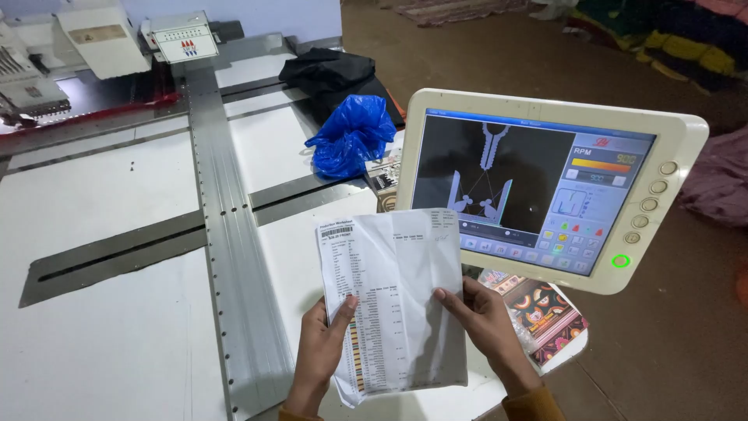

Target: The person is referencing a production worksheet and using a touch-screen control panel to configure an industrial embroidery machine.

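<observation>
I hold a creased white printed sheet (397, 300) up in front of me with both hands. My left hand (318, 355) grips its lower left edge, thumb on the printed columns. My right hand (487, 323) holds its right side, thumb resting on the paper. Just behind and to the right of the sheet stands a white control panel (686, 132) with a lit touchscreen showing a design outline, round buttons down its right side and a glowing green button.
A white machine table (101, 203) with grey metal rails (226, 234) fills the left. A blue plastic bag (351, 136) and black cloth (331, 74) lie at the back. Embroidery heads (93, 39) stand top left. A patterned printed card (545, 312) lies under the panel. Brown floor is on the right.
</observation>
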